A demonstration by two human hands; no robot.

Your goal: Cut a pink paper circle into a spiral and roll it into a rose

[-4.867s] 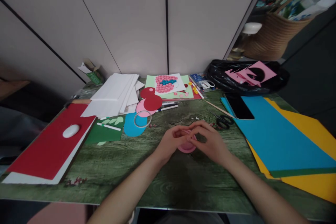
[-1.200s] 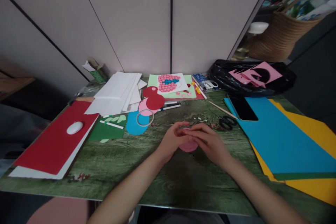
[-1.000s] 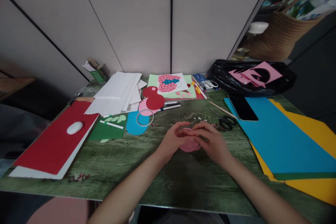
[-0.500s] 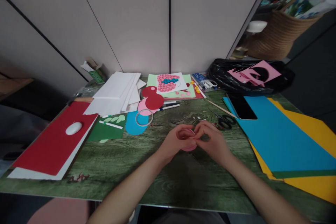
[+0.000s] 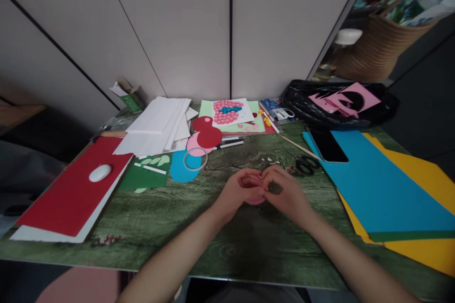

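A round piece of pink paper is held above the middle of the table, partly covered by my fingers. My left hand is closed on it, thumb and fingers curled round its left side. At its right edge, the thumb and forefinger of my right hand pinch together, leaving a round gap between them. Both hands' fingertips meet over the paper. Just beyond and to the right lie black scissors and small paper scraps.
White sheets, red paper with a white mouse, and a tape ring on a blue circle lie left. A pink and blue ball picture is behind. Right are a phone, blue sheets and a black bag.
My right thumb and forefinger have shifted slightly and now bow into a rounder ring at the paper's edge. My left hand stays nearly still around the pink paper.
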